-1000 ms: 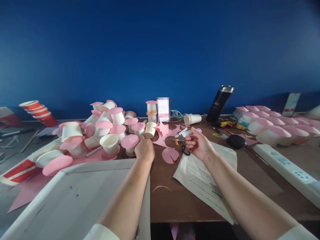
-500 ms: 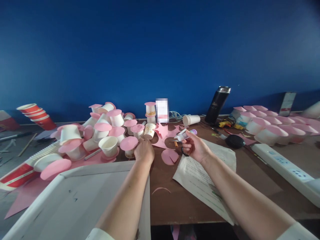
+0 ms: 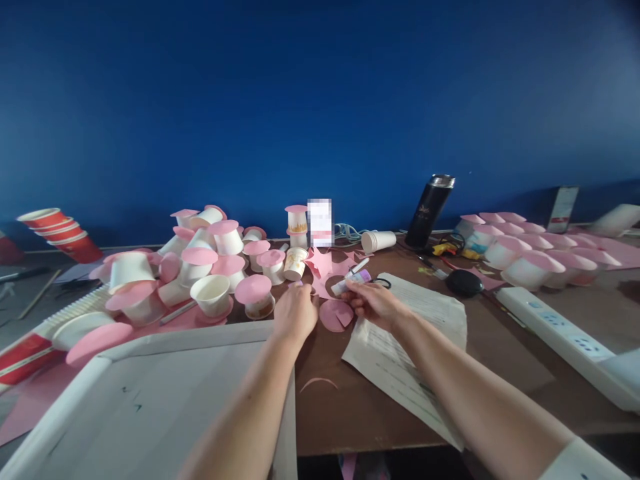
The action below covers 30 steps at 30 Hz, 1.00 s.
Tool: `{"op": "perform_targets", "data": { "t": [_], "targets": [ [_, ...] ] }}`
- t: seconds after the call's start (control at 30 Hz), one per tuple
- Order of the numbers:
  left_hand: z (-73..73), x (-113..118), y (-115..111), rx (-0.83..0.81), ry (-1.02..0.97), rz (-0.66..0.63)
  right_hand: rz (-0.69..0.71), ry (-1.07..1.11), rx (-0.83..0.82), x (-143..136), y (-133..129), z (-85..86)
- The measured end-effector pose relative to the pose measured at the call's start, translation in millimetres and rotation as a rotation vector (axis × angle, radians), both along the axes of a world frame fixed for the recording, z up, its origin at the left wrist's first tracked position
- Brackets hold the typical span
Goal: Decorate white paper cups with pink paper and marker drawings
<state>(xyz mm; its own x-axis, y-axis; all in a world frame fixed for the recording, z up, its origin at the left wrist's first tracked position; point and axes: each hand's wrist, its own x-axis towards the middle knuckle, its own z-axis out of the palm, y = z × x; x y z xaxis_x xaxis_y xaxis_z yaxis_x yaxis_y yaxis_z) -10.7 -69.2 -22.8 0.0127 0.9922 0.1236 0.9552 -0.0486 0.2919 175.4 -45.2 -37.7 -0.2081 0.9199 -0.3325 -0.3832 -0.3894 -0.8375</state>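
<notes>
My right hand [image 3: 375, 301] is closed around a white and purple glue stick [image 3: 354, 283], tilted above the brown table. A white pen-like stick [image 3: 357, 267] lies just behind it, and a black loop [image 3: 383, 283] shows beyond the fingers. Fingers pinched, my left hand [image 3: 296, 312] has a small purple thing [image 3: 295, 285] at its fingertips, mostly hidden. Between the hands lies a slit pink paper disc [image 3: 335, 316]. Behind my left hand a printed paper cup [image 3: 295, 264] leans beside pink paper scraps [image 3: 323, 265].
Many white cups with pink discs [image 3: 254, 290] crowd the left; more stand at the right. A cardboard sheet [image 3: 190, 393], printed paper [image 3: 400, 373], black flask [image 3: 430, 212], power strip [image 3: 560, 333], black mouse-like object [image 3: 464, 283] and stacked red cups [image 3: 63, 233] surround the hands.
My right hand has moved left and turned, bringing the glue stick lower and closer to my left hand. My left hand has drawn back slightly from the printed cup, with purple now showing at its fingertips.
</notes>
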Motion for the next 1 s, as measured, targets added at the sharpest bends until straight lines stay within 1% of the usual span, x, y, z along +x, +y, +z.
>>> {"op": "perform_targets", "data": {
  "t": [0.07, 0.13, 0.2, 0.23, 0.3, 0.4, 0.43, 0.5, 0.57, 0.63, 0.73, 0.83, 0.93, 1.0],
  "targets": [
    [-2.1, 2.7, -0.5, -0.066, -0.024, -0.045, -0.048, 0.028, -0.064, 0.3, 2.2, 1.3],
    [-3.5, 4.4, -0.6, -0.095, -0.033, -0.064, -0.079, 0.078, -0.117, 2.5, 4.0, 3.4],
    [-3.9, 4.9, -0.8, -0.102, -0.042, -0.069, -0.071, 0.073, -0.139, 6.3, 4.8, 5.0],
    [-3.8, 4.8, -0.9, -0.106, -0.045, -0.069, -0.055, 0.033, -0.124, 8.8, 4.7, 5.3],
    [-3.5, 4.3, -1.3, -0.112, -0.05, -0.076, -0.01, -0.122, -0.01, 14.6, 3.6, 5.0],
    [-4.5, 3.7, -1.4, -0.107, -0.062, -0.089, 0.099, -0.436, 0.3, 23.5, 0.4, 4.2],
    [-5.2, 3.6, -1.2, -0.106, -0.069, -0.09, 0.123, -0.535, 0.371, 25.7, -0.9, 4.4],
    [-6.9, 3.6, -0.7, -0.102, -0.079, -0.09, 0.168, -0.674, 0.434, 27.6, -3.7, 5.5],
    [-7.8, 3.7, -0.3, -0.093, -0.086, -0.09, 0.197, -0.744, 0.443, 25.6, -6.7, 6.4],
    [-7.1, 3.8, -0.5, -0.09, -0.092, -0.088, 0.186, -0.734, 0.46, 20.8, -9.6, 5.2],
    [-3.7, 3.9, -1.5, -0.098, -0.091, -0.081, 0.116, -0.569, 0.487, 12.7, -11.9, -2.1],
    [-1.5, 3.7, -2.4, -0.108, -0.082, -0.071, 0.068, -0.413, 0.454, 7.2, -11.6, -12.2],
    [-2.9, 3.3, -1.9, -0.113, -0.083, -0.069, 0.07, -0.361, 0.396, 4.7, -10.0, -16.6],
    [-3.8, 2.4, -0.5, -0.103, -0.111, -0.062, 0.091, -0.376, 0.369, 4.6, -8.6, -13.4]
  ]
}}
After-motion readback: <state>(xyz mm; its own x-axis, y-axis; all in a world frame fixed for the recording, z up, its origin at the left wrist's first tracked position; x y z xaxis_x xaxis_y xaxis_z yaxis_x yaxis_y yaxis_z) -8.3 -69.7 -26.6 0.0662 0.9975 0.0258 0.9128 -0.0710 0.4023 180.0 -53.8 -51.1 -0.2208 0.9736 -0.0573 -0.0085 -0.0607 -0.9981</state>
